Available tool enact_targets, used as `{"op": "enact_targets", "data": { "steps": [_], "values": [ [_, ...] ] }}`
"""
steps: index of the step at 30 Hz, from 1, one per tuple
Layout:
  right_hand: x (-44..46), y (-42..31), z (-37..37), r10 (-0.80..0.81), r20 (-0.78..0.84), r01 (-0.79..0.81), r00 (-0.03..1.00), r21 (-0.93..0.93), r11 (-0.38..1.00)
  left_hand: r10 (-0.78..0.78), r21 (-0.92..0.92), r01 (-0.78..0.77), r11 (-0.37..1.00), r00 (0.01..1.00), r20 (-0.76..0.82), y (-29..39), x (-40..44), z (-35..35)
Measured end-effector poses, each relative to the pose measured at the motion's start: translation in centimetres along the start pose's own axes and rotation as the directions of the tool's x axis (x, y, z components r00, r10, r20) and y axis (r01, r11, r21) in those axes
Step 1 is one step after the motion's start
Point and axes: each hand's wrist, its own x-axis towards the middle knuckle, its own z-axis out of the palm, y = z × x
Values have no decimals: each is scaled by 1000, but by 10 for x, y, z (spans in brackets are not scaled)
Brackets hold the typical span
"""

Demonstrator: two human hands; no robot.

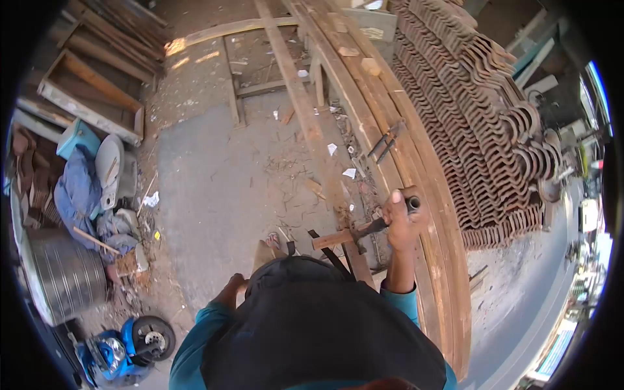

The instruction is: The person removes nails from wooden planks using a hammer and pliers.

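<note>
My right hand (403, 221) is closed around a dark tool (374, 227) with a round, hollow, pipe-like end showing beside the thumb. Its other end reaches a short wooden piece (333, 240) that lies across a narrow plank (318, 146); whether they touch I cannot tell. Along the right, long wooden beams (426, 162) run past this hand. On them lies a dark pair of pincers (388, 140) with its legs apart. Low beside my body is my left hand (235, 287), near my leg. Its fingers are mostly hidden, so what it holds cannot be made out.
Stacked curved roof tiles (455, 104) stand right of the beams. Left are wooden frames (91, 91), a blue cloth (79, 185), a ribbed metal drum (65, 273) and a blue motorbike (120, 351). Wood scraps and white bits litter the grey floor (208, 169).
</note>
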Motion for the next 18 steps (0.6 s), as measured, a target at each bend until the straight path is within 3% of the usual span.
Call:
{"op": "enact_targets", "data": {
  "steps": [1, 2, 3, 4, 5, 6, 8, 10, 12, 14, 15, 16, 18],
  "values": [
    [2, 4, 1, 10, -22, -11, 1000, -46, 999, -202, -87, 201, 976, 979, 3, 26, -8, -50],
    [5, 4, 2, 4, -29, -8, 1000, -135, 991, -163, -105, 150, 983, 977, -137, 22, 26, -75],
    [8, 1, 6, -28, -12, 25, 1000, -180, 983, -58, -164, 14, 986, 963, -263, 24, 66, -106],
    [7, -7, 7, 51, 39, -42, 998, -209, 977, 362, 238, -292, 926, 863, -352, 37, 101, -147],
    [6, -6, 8, -25, 63, 39, 998, -224, 974, 267, -159, -367, 917, 857, -440, 82, 118, -177],
    [6, -8, 12, -65, 54, 78, 996, -293, 953, 120, -549, -375, 747, 888, -444, 119, 121, -207],
    [0, -22, 13, 5, 75, 9, 997, -181, 983, 195, -668, -459, 586, 880, -434, 207, 131, -268],
    [-1, -21, 9, -16, 44, 25, 999, -203, 979, 135, -626, -568, 535, 788, -600, 296, 126, -300],
    [-1, -14, 6, -34, 30, 40, 999, -221, 974, 42, -624, -468, 626, 819, -572, 382, 79, -324],
    [-4, -2, 2, -88, 39, 88, 995, 22, 996, 0, -705, -407, 580, 866, -500, 447, 24, -323],
    [-6, -8, 2, -92, 14, 92, 996, 12, 996, 23, -694, -413, 591, 868, -497, 457, 40, -317],
    [-7, -17, 4, -52, 29, 52, 998, -1, 999, 124, -498, -537, 681, 755, -644, 468, 70, -310],
    [-7, -20, 4, -14, 22, 15, 1000, -19, 1000, 266, -259, -632, 731, 612, -745, 478, 64, -301]
  ]
}}
